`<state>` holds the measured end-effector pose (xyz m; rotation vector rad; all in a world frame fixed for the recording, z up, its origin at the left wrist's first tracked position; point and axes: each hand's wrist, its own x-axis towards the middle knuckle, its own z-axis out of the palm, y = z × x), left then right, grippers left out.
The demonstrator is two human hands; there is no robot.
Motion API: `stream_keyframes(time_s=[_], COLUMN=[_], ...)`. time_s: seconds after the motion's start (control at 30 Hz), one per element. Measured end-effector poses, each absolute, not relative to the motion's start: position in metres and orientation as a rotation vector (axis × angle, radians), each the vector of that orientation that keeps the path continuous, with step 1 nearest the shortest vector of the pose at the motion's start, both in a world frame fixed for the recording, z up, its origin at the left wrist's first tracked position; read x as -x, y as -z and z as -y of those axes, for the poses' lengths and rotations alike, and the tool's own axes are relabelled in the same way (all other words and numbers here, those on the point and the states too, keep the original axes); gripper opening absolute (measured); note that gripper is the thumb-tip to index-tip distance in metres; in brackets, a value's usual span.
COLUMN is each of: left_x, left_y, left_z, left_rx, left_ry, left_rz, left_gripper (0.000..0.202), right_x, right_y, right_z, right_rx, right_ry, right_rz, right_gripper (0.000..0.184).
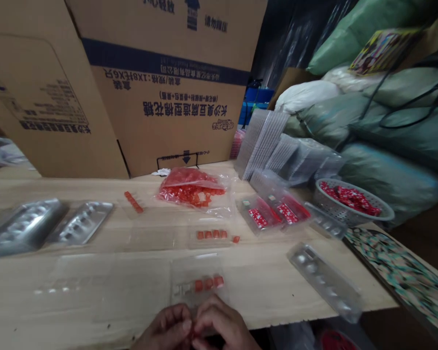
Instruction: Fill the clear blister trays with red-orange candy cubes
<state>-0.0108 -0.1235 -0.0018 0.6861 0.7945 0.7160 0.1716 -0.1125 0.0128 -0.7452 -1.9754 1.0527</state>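
My left hand [167,326] and my right hand [222,324] meet at the table's front edge, fingertips pinched together. A small reddish bit shows between them, too hidden to name. Just beyond lies a clear plastic tray [182,268] holding three red-orange cubes [209,283] in a row, with bare slots to their left. Farther back, another clear tray holds a row of several similar cubes [212,234], and one loose cube [235,239] is at its right end. Behind these sits an open clear bag of red-orange pieces [193,187].
A big cardboard box [175,97] stands at the back. Stacked clear trays [261,143] and a basket of red packets [354,199] are at right, near two trays with red-and-white packets [258,218]. Silvery molded trays [25,226] lie left; another tray [324,279] lies front right.
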Motion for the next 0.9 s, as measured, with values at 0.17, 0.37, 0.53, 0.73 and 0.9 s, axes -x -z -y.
stream_keyframes(time_s=[0.17,0.37,0.53,0.73,0.9], left_x=[0.01,0.009,0.026,0.038,0.03], left_y=[-0.015,-0.023,-0.039,-0.03,-0.02], left_z=[0.126,0.135,0.123,0.094,0.083], left_rx=[-0.711,-0.771,-1.285,-2.045,-2.191], left_ry=[-0.792,-0.725,-0.75,-0.754,-0.715], left_rz=[-0.877,-0.969,-1.226,-1.49,-1.387], left_gripper=[0.044,0.041,0.027,0.018,0.016], right_x=[-0.165,-0.163,-0.163,-0.153,-0.156], right_y=[-0.024,-0.027,-0.03,-0.022,-0.024], right_z=[0.121,0.123,0.093,0.046,0.047], right_rx=[0.859,0.903,0.858,0.757,0.796], right_ry=[-0.811,-1.041,-0.872,-0.659,-0.624], right_rz=[1.974,1.808,2.105,2.491,2.523], right_gripper=[0.01,0.012,0.014,0.017,0.014])
